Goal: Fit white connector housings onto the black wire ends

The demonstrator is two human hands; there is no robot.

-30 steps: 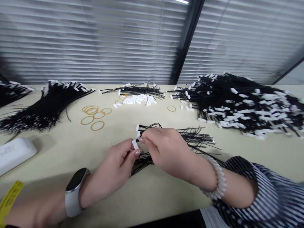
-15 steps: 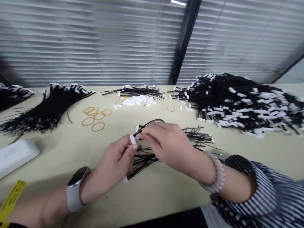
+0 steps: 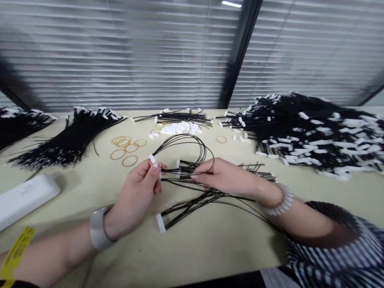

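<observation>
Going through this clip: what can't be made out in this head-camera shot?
All in the head view:
The left hand hides where the black wires enter the white connector it holds.
The right hand covers the wires under its fingers, so its grip is unclear.
The yellow tag is cut off by the bottom edge.
The white case's lettering is too blurred to read.
The black wire pile runs off the right edge.

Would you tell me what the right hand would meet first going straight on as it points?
The right hand would first meet the black wires just ahead, near a white connector; depth is unclear, so it may already touch them.
</observation>
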